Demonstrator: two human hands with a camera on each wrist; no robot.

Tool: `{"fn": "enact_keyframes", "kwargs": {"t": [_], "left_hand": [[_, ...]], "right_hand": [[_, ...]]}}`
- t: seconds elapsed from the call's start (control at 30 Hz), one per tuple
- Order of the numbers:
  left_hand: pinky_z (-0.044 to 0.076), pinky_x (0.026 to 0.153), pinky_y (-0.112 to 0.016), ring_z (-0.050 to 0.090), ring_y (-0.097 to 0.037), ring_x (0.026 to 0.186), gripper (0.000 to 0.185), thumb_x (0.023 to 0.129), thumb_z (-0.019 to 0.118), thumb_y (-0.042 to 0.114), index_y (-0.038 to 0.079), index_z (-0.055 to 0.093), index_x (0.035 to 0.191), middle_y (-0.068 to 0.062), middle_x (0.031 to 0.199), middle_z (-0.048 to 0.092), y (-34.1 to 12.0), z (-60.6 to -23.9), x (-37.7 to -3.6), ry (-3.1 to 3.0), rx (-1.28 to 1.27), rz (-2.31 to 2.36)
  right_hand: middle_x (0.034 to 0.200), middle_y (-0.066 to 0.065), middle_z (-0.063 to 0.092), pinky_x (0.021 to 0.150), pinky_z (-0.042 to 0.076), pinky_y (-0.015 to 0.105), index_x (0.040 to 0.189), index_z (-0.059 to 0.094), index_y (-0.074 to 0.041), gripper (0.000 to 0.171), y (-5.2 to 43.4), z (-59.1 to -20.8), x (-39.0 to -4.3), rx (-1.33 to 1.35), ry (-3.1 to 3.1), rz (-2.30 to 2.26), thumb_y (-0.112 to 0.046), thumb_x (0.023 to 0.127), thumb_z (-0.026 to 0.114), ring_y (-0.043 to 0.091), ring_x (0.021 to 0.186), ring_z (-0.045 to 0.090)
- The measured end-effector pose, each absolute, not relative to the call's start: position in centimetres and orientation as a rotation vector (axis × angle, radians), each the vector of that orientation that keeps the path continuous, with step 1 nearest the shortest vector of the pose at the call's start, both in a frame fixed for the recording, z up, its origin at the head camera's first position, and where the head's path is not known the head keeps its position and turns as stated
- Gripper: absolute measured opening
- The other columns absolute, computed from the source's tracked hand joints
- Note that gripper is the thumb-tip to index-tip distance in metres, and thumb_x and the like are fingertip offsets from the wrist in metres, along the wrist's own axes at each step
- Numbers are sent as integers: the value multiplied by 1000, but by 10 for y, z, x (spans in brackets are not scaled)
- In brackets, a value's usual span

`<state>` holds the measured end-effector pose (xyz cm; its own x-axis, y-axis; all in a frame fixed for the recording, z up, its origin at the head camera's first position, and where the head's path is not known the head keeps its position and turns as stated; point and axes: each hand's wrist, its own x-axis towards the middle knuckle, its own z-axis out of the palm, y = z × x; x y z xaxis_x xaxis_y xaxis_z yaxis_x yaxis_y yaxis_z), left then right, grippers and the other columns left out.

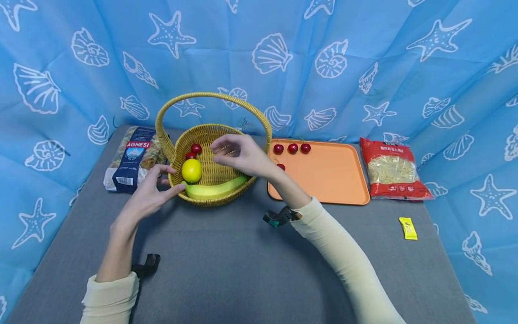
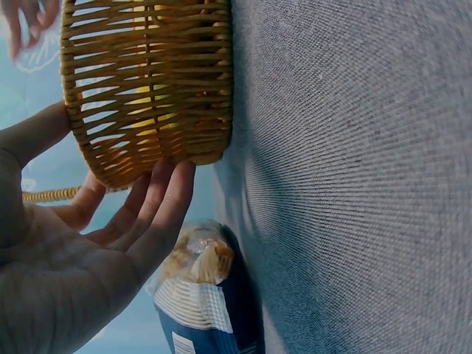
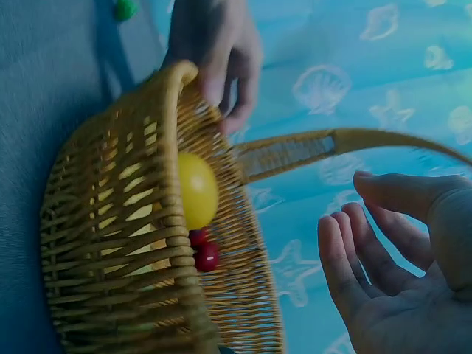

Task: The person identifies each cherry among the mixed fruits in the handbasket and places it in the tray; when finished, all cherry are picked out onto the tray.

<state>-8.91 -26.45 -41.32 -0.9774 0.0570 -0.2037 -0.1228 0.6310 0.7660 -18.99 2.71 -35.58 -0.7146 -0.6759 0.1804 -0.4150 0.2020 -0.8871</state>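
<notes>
Grip, left: left hand [image 1: 147, 195] has its fingers straight and spread, their tips pressed flat to the outer wall of the wicker basket [image 1: 210, 198]; nothing is curled around the weave, which looks like a way to steady the basket from the side.
Grip, right: right hand [image 1: 238, 155] hovers over the basket's inside with loosely bent fingers and holds nothing; the right wrist view shows an empty palm.
Basket: stands on the grey tabletop [image 1: 243, 265], its arched handle upright over the right hand.
Basket contents: a lemon [image 1: 191, 170] near the left wall, two cherries [image 1: 196, 148] just behind it, a banana [image 1: 214, 189] lying along the front wall.
Right of basket: an orange tray [image 1: 332, 180], touching or nearly touching the basket, with three cherries [image 1: 292, 148] in a row at its far edge and a fourth half hidden behind the right wrist.
Beyond the tray: a red pasta bag [image 1: 390, 171], and nearer the front a small yellow packet [image 1: 408, 228].
Left of basket: a blue Agnesi pasta bag [image 1: 133, 157], lying flat just beside the left hand.
</notes>
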Motion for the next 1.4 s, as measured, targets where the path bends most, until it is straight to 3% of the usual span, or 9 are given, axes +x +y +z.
{"fn": "enact_keyframes", "kwargs": {"t": [0.1,0.33,0.43,0.77,0.9,1.0,1.13,1.27,1.4], "left_hand": [[51,106,-66,51,-49,140,73,104,72,48,4,42,153,-30,161,43,-265,-413,-89,2640,-52,1260],[50,107,-68,50,-50,141,73,104,71,49,4,41,154,-31,163,41,-266,-413,-90,2625,-42,1273],[50,107,-66,50,-49,141,72,104,72,48,4,42,152,-30,162,41,-266,-414,-89,2624,-37,1285],[52,103,-59,51,-47,140,72,104,72,50,5,41,152,-28,162,42,-264,-413,-90,2623,-56,1276],[52,103,-60,50,-48,140,72,104,72,50,5,41,152,-28,162,42,-264,-412,-89,2627,-68,1266],[53,102,-61,50,-48,140,72,104,71,49,5,40,152,-29,162,41,-265,-412,-89,2630,-68,1261],[53,101,-60,50,-49,139,72,105,70,49,4,40,152,-30,163,40,-265,-412,-89,2632,-61,1262],[53,102,-59,51,-48,139,73,104,71,49,4,40,152,-29,163,40,-265,-412,-89,2630,-58,1267],[54,101,-59,51,-49,140,73,104,71,50,4,40,153,-29,162,41,-264,-413,-89,2626,-58,1266]], "right_hand": [[126,15,76,99,61,33,128,73,-2,30,7,-363,-208,-978,2245,-1437,-13,101,77,24,112,72],[122,17,67,109,59,56,138,65,7,37,-29,-379,-241,-652,2030,-1501,-10,105,70,49,124,67],[126,20,67,111,58,56,141,61,9,39,-38,-385,-249,-602,2005,-1466,-9,107,67,50,127,66],[149,26,60,110,60,49,149,58,4,40,-58,-401,-252,-462,2000,-1398,-8,110,60,44,127,68],[157,25,53,109,59,46,154,54,3,44,-64,-405,-249,-455,1957,-1400,-2,110,55,32,112,68],[161,24,50,93,55,37,159,49,1,50,-66,-405,-247,-478,1947,-1361,0,109,52,23,91,54],[159,21,54,80,45,29,157,52,1,49,-68,-405,-246,-501,2004,-1299,1,107,51,21,93,52],[151,18,62,79,49,23,148,62,0,41,-68,-404,-244,-476,2067,-1285,1,107,56,19,108,60],[136,19,66,82,55,25,140,65,2,34,-66,-404,-243,-480,2131,-1317,-1,106,64,18,104,61]]}}
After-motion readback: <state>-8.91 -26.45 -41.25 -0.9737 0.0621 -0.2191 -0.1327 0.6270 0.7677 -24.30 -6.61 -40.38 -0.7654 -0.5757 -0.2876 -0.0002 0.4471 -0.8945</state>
